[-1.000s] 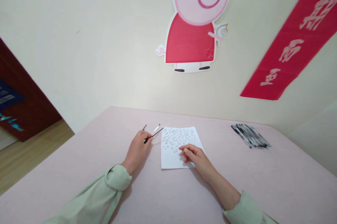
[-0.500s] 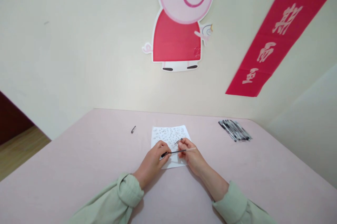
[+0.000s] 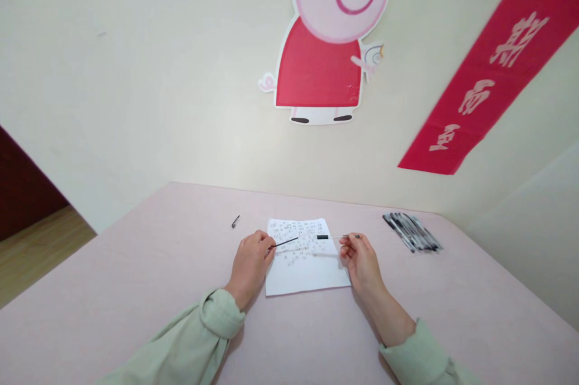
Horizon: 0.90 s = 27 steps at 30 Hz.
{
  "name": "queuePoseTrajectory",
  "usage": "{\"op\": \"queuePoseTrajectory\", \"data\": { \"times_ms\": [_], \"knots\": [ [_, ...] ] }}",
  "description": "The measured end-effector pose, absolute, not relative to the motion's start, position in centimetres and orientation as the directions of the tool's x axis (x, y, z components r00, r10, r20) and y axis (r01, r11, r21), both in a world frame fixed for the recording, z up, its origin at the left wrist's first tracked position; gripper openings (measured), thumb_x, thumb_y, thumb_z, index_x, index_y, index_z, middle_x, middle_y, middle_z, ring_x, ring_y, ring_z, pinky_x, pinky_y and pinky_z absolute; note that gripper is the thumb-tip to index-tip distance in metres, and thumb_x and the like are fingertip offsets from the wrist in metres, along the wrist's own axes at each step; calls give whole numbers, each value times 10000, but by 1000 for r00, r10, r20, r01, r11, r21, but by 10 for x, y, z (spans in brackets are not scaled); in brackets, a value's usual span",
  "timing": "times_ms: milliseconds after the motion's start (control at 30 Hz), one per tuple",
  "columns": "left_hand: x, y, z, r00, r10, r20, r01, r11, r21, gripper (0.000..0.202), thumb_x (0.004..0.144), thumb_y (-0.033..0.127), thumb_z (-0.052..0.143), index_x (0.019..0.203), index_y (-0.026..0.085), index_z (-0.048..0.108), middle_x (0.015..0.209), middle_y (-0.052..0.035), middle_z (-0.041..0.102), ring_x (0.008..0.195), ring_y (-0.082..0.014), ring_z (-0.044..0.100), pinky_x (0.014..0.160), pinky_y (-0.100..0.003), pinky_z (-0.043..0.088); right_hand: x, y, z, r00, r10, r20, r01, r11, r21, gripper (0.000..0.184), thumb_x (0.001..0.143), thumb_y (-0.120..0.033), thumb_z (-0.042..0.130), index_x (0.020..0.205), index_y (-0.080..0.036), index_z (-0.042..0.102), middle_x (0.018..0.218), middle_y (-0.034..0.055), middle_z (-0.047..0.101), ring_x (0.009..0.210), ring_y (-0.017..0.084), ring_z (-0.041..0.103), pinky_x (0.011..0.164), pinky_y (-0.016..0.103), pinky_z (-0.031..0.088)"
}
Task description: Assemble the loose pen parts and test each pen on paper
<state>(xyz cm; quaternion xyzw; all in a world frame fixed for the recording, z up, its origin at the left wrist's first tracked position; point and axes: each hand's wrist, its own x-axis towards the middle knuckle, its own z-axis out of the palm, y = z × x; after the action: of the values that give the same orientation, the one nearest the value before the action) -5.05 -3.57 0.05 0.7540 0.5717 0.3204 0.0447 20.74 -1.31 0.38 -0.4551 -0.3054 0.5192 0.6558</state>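
Observation:
My left hand is closed, its fingertips pinching one end of a thin dark pen refill that points right over the paper. In my right hand, also closed, is a clear pen barrel with a black grip section at its left end. A small dark bit shows by the right fingertips, too small to name. Between refill and barrel there is a gap. Under both lies a white sheet of paper with handwritten characters on its upper part.
A black pen cap lies left of the paper. Several black-and-clear pens lie side by side at the right. The pink tabletop meets a wall with a pink cartoon pig cutout and a red banner.
My hands have moved apart. The refill, which stretched between them, is now in the left hand, separate from the barrel in the right. More of the paper shows, and the view has shifted slightly.

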Motion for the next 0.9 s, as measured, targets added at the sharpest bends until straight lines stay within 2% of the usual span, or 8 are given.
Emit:
{"op": "queuePoseTrajectory", "data": {
  "times_ms": [667, 900],
  "knots": [
    [-49, -34, -2, 209, 854, 476, 856, -395, 333, 123, 856, 174, 544, 859, 214, 660, 978, -58, 618, 954, -238, 561, 928, -444, 400, 212, -7, -3, 280, 957, -75, -387, 41, -921, 304, 648, -392, 755, 738, -198, 538, 678, -28, 649, 502, 62, 508, 459, 159, 399],
    [-47, -33, 1, 233, 848, 475, 855, -412, 316, 117, 855, 167, 558, 846, 211, 666, 949, -54, 620, 930, -228, 569, 939, -449, 394, 212, -6, -3, 282, 957, -72, -382, 43, -923, 301, 655, -393, 747, 747, -202, 534, 681, -25, 650, 503, 65, 503, 462, 162, 394]
  ]
}}
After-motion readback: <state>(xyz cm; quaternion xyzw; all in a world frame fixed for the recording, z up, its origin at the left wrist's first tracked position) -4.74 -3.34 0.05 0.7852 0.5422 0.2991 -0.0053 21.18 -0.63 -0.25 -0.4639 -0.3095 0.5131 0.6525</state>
